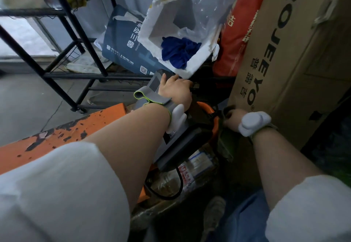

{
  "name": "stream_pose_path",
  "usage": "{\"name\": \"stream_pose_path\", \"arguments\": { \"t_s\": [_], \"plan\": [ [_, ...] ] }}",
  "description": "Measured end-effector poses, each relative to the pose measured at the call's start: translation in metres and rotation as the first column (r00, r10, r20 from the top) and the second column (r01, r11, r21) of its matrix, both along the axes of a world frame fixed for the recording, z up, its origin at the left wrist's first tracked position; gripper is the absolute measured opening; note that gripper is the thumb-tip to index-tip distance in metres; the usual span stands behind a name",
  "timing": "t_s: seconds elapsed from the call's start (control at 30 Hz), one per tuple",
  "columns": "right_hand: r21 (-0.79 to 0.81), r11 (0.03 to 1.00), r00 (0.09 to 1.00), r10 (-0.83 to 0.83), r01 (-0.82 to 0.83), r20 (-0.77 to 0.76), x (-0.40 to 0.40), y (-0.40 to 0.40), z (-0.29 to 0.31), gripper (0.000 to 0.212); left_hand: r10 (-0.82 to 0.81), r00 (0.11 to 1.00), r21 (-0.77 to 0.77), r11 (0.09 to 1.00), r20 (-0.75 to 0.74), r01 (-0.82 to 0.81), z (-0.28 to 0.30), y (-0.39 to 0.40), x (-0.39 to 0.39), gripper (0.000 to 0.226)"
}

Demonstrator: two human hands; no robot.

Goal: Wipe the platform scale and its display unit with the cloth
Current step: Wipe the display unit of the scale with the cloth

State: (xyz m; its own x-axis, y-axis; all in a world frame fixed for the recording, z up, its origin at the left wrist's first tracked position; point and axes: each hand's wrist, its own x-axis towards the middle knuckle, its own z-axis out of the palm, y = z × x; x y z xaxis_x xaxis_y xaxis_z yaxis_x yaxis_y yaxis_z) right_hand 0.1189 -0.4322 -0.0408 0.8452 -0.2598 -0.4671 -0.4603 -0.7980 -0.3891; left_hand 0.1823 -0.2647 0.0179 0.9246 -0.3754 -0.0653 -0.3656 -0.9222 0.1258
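The orange platform scale (62,133), its paint chipped, runs from the lower left toward the centre. Its grey display unit (154,83) stands at the far end, below a foam box. My left hand (175,89) reaches forward onto the display unit, fingers curled over its right edge. My right hand (232,117) grips a dark green cloth (226,142) that hangs down beside an orange curved bar (213,115). A dark grey housing (182,144) with a black cable sits under my left wrist.
A white foam box (191,64) holding a blue rag (178,51) leans just above the display. A tall cardboard box (288,66) and a red bag (239,32) crowd the right. A black wire rack (62,32) stands left. Wrapped bottles (197,165) lie below.
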Motion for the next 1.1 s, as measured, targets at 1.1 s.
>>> {"name": "stream_pose_path", "arguments": {
  "t_s": [1.1],
  "plan": [
    [0.559,0.827,0.815,-0.289,-0.051,0.502,0.041,0.076,0.064,0.035,0.389,0.912,-0.863,0.409,-0.129,-0.297,0.044,0.080,0.053,0.039]
  ]
}}
